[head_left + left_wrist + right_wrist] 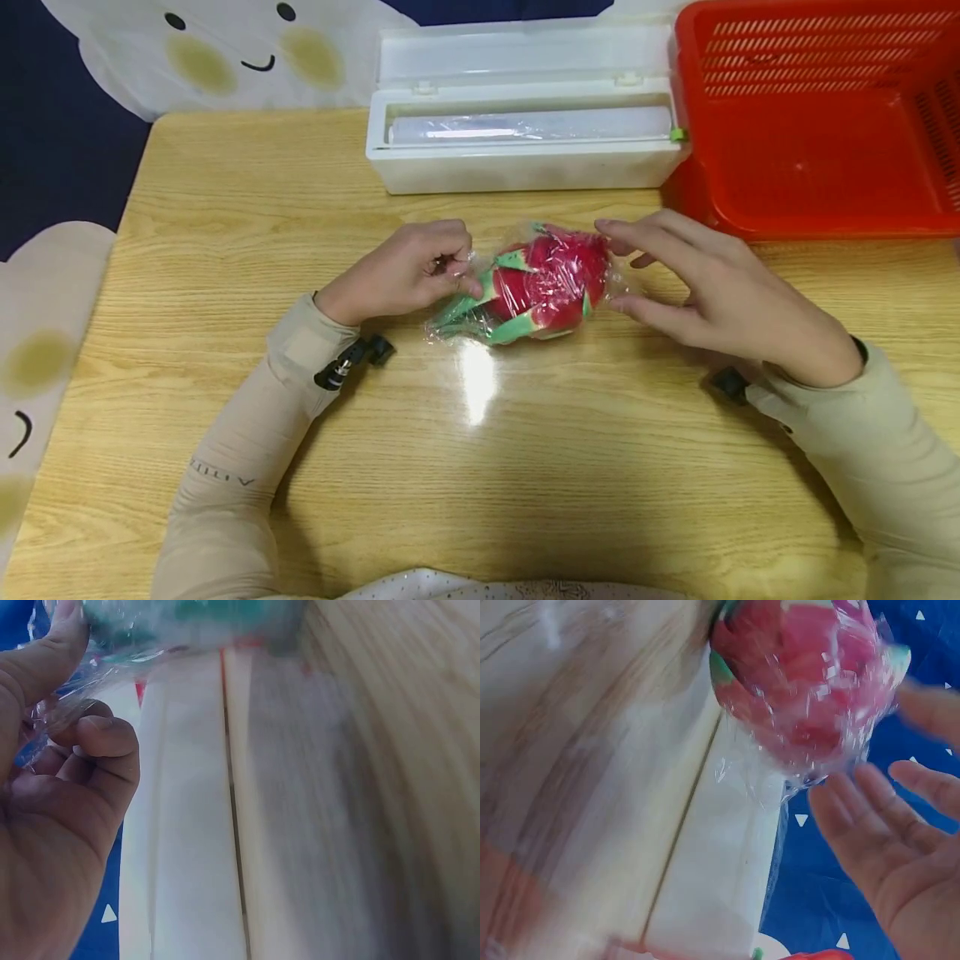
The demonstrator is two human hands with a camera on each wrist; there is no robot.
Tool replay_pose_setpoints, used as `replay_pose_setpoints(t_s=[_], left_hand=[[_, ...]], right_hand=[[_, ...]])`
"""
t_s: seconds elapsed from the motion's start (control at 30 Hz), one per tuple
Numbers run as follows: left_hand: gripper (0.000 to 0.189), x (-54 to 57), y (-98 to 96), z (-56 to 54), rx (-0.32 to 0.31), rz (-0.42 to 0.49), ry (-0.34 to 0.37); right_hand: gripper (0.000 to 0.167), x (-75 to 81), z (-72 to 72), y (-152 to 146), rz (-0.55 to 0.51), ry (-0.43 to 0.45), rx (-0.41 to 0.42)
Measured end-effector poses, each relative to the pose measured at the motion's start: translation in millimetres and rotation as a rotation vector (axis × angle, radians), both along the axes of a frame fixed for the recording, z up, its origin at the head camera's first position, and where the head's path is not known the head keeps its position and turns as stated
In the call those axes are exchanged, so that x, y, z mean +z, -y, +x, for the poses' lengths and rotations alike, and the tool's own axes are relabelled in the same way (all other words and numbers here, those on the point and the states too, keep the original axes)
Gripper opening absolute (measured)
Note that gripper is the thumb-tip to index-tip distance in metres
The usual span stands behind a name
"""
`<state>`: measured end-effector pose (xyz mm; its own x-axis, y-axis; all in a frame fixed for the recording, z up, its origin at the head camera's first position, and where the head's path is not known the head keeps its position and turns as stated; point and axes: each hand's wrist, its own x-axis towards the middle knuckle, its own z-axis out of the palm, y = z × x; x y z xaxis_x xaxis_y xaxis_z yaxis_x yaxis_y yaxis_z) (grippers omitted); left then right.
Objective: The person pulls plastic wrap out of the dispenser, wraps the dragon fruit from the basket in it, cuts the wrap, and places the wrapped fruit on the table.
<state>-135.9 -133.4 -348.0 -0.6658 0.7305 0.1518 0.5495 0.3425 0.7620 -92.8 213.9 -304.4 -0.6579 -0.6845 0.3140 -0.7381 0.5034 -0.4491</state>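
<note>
A red dragon fruit (551, 279) with green-tipped scales, wrapped in clear cling film (442, 332), is held over the middle of the wooden table. At its leafy left end, my left hand (408, 271) pinches the film between thumb and curled fingers; the left wrist view shows film bunched by the thumb (64, 641). My right hand (720, 283) is by the rounded right end, thumb and fingers spread apart. In the right wrist view those fingers (847, 814) are extended beside the loose film edge, and whether they touch it I cannot tell.
Behind the fruit stands a white dispenser box (525, 173), lid raised, with a roll of cling film (540, 127) inside. A red plastic basket (817, 158) is at the back right. The wooden table (480, 492) extends toward my body.
</note>
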Motion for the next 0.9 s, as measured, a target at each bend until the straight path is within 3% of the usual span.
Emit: replay_pose_setpoints(t_s=[0.2, 0.43, 0.7, 0.9], left_hand=[[0.037, 0.0, 1.4, -1.0, 0.021, -0.032, -0.050], [0.039, -1.4, 1.6, -1.4, 0.011, 0.026, -0.018], [0.037, -3.2, 1.0, -0.5, 0.025, 0.067, -0.002], [0.035, -2.6, -1.0, -1.1, 0.047, 0.063, -0.043]], right_hand=[[0.048, -6.0, -1.5, 3, 0.065, -0.001, -0.022], [0.035, -7.3, 0.0, 7, 0.033, 0.038, -0.048], [0.051, -8.9, -0.5, 8, -0.016, 0.188, -0.131], [0.077, -14.2, -2.4, 11, -0.031, 0.115, -0.171]])
